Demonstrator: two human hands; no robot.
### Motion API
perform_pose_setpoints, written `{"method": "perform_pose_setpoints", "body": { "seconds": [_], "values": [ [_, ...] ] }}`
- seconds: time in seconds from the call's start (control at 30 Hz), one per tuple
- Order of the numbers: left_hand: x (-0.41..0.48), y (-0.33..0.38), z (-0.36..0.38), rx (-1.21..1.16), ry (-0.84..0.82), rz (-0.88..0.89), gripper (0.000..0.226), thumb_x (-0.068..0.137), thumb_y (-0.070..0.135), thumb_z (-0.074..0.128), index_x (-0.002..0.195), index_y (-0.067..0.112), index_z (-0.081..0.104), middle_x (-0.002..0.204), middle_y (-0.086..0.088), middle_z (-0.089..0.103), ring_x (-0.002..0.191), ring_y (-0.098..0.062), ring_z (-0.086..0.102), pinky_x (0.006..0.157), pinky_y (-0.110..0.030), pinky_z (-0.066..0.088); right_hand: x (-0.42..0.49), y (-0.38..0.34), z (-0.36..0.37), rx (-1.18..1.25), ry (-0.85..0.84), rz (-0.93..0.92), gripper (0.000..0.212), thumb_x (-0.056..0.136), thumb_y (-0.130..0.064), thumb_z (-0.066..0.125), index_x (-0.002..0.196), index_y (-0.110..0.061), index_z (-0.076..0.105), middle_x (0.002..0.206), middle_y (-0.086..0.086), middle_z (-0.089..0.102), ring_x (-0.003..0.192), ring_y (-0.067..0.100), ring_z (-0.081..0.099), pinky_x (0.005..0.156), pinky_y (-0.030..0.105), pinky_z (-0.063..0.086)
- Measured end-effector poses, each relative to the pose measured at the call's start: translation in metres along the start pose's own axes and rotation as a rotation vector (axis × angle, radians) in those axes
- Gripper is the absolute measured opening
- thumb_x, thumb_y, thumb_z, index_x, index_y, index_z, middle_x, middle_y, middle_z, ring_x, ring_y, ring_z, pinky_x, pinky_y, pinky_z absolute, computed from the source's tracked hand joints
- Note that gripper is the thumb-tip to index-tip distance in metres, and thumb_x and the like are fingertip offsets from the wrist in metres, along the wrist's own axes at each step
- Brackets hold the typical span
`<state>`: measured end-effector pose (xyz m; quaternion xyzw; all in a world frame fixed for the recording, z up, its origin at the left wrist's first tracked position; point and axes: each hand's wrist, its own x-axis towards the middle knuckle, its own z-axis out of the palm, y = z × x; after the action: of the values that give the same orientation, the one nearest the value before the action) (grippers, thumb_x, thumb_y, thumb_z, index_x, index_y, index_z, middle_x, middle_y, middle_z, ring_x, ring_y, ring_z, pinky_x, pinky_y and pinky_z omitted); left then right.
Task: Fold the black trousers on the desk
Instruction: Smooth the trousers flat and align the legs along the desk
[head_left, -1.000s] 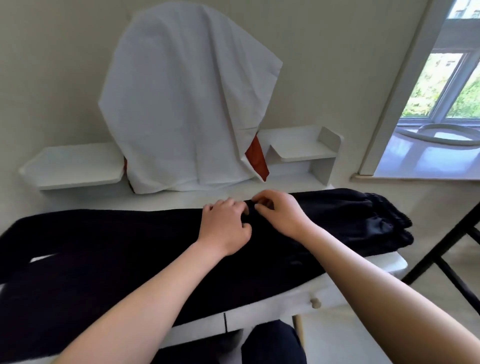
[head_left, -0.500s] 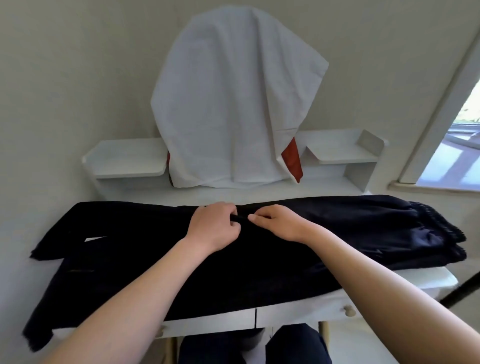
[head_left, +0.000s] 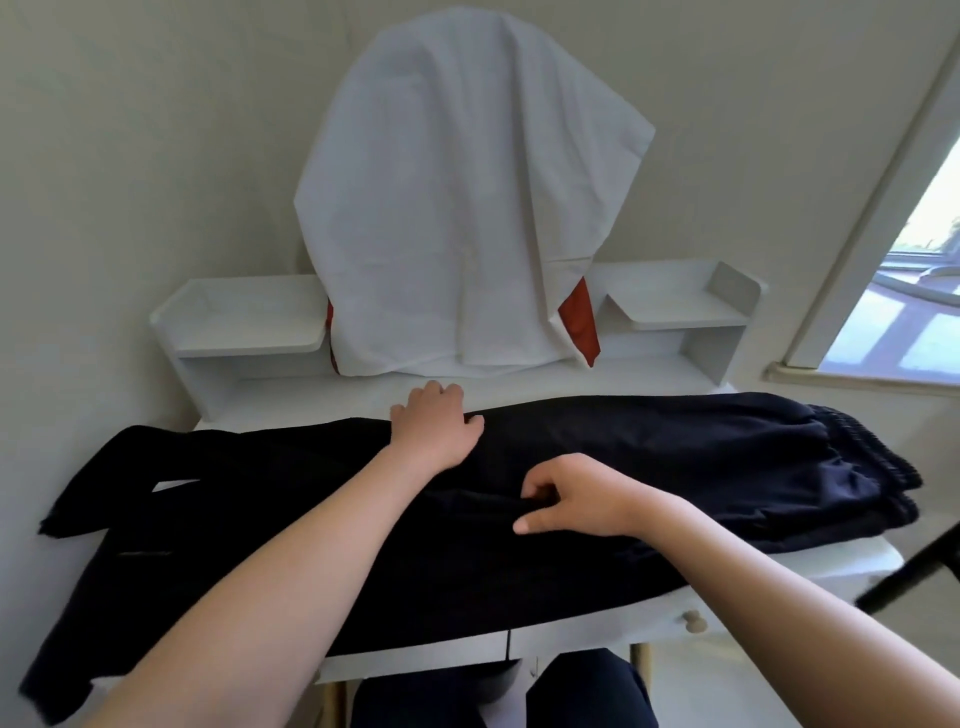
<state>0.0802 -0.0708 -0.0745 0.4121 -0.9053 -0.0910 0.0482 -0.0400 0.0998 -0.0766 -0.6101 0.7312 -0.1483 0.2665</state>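
trousers (head_left: 649, 467), black, lie lengthwise across the white bench (head_left: 852, 564), covering most of the top. waistband end, gathered and ruffled, sits at the right, near the bench's right edge. leg ends go off to the left; one leg end lies on the far left corner, the other hangs over the front left edge. small bare patch of bench shows between the two legs at left.

left hand (head_left: 434, 428) lies palm down on the far edge of the trousers, about mid-length, fingers curled over the edge of the cloth toward the back of the bench; whether it actually grips the cloth, cannot tell. right hand (head_left: 576, 499) is nearer the front, on top of the trousers, thumb and curled fingers pinching a small fold of the black cloth. the two hands are apart, left farther back, right closer to the person.

behind the trousers, a white shelf unit (head_left: 244, 322) stands on the back of the bench against the wall. white cloth (head_left: 457, 197) is draped over something tall in the middle of it, with a bit of red (head_left: 582, 322) showing at the lower right. round drawer knob (head_left: 692, 621) on the bench front at right. window (head_left: 914, 291) at far right. person's dark-clad knees (head_left: 582, 696) under the bench.
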Motion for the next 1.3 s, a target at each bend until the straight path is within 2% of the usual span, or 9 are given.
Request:
{"method": "perform_pose_setpoints", "body": {
  "seconds": [0.1, 0.23, 0.47, 0.57, 0.7, 0.8, 0.93, 1.03, 1.3],
  "values": [
    [0.018, 0.000, -0.003, 0.067, -0.191, -0.104, 0.072, 0.087, 0.071, 0.027, 0.130, 0.018, 0.052, 0.127, -0.003, 0.056, 0.120, -0.028, 0.049, 0.100, -0.051, 0.029, -0.004, 0.000, 0.002, -0.007, 0.008, -0.022, 0.014, 0.081, -0.041, 0.074, 0.082, -0.030, 0.065, 0.089, -0.007, 0.065, 0.081, 0.009, 0.062, 0.076, 0.031, 0.054],
    [0.031, 0.008, -0.005, 0.003, -0.252, -0.088, 0.076, 0.086, 0.073, 0.029, 0.120, 0.013, 0.061, 0.122, -0.004, 0.062, 0.110, -0.027, 0.057, 0.096, -0.043, 0.043, -0.006, 0.001, 0.006, -0.036, 0.018, -0.030, 0.016, 0.080, -0.038, 0.074, 0.085, -0.026, 0.065, 0.090, -0.006, 0.065, 0.081, 0.013, 0.062, 0.076, 0.037, 0.054],
    [0.036, 0.024, -0.007, -0.030, -0.403, -0.141, 0.077, 0.092, 0.067, 0.025, 0.142, 0.012, 0.046, 0.153, -0.010, 0.037, 0.137, -0.032, 0.038, 0.110, -0.042, 0.030, -0.003, 0.003, 0.014, -0.159, 0.009, -0.044, 0.018, 0.079, -0.030, 0.072, 0.088, -0.031, 0.056, 0.092, -0.006, 0.062, 0.082, 0.016, 0.059, 0.075, 0.037, 0.052],
    [0.038, 0.022, -0.009, -0.003, -0.404, -0.148, 0.084, 0.088, 0.072, 0.028, 0.141, 0.010, 0.046, 0.153, -0.011, 0.038, 0.137, -0.033, 0.039, 0.110, -0.042, 0.031, -0.002, 0.004, 0.015, -0.188, 0.023, -0.052, 0.018, 0.079, -0.030, 0.071, 0.091, -0.029, 0.058, 0.093, -0.006, 0.063, 0.083, 0.016, 0.059, 0.073, 0.034, 0.051],
    [0.037, 0.018, -0.013, 0.026, -0.286, -0.117, 0.084, 0.088, 0.072, 0.030, 0.138, 0.008, 0.050, 0.147, -0.012, 0.045, 0.132, -0.032, 0.045, 0.106, -0.039, 0.037, -0.001, 0.005, 0.017, -0.190, 0.034, -0.058, 0.017, 0.079, -0.031, 0.070, 0.090, -0.029, 0.057, 0.093, -0.006, 0.062, 0.082, 0.016, 0.059, 0.072, 0.033, 0.051],
    [0.037, 0.017, -0.025, -0.156, -0.271, -0.134, 0.078, 0.089, 0.068, 0.037, 0.139, 0.010, 0.049, 0.147, -0.011, 0.045, 0.132, -0.030, 0.045, 0.105, -0.036, 0.035, 0.000, 0.006, 0.018, -0.200, 0.036, -0.063, 0.017, 0.078, -0.030, 0.069, 0.087, -0.030, 0.055, 0.093, -0.006, 0.062, 0.082, 0.018, 0.059, 0.072, 0.034, 0.051],
    [0.037, 0.026, -0.040, -0.543, -0.548, -0.172, 0.057, 0.091, 0.060, 0.045, 0.126, 0.018, 0.062, 0.133, -0.006, 0.059, 0.113, -0.023, 0.058, 0.102, -0.034, 0.039, 0.001, 0.004, 0.020, -0.220, 0.045, -0.079, 0.018, 0.077, -0.030, 0.068, 0.088, -0.028, 0.054, 0.093, -0.006, 0.061, 0.081, 0.018, 0.058, 0.070, 0.034, 0.050],
    [0.037, 0.044, -0.037, -0.611, -0.691, -0.182, 0.056, 0.091, 0.061, 0.043, 0.122, 0.019, 0.064, 0.126, -0.005, 0.062, 0.111, -0.022, 0.060, 0.107, -0.038, 0.039, 0.001, 0.003, 0.022, -0.233, 0.053, -0.095, 0.021, 0.078, -0.031, 0.068, 0.094, -0.027, 0.056, 0.100, -0.007, 0.058, 0.085, 0.018, 0.057, 0.072, 0.033, 0.049],
    [0.034, 0.069, -0.014, -0.848, -0.825, -0.169, 0.054, 0.098, 0.051, 0.039, 0.122, 0.011, 0.065, 0.122, -0.012, 0.066, 0.113, -0.025, 0.062, 0.105, -0.038, 0.044, -0.001, 0.006, 0.025, -0.228, 0.081, -0.096, 0.027, 0.080, -0.031, 0.067, 0.104, -0.026, 0.057, 0.102, -0.009, 0.055, 0.087, 0.017, 0.056, 0.071, 0.031, 0.046]
  ]
}}
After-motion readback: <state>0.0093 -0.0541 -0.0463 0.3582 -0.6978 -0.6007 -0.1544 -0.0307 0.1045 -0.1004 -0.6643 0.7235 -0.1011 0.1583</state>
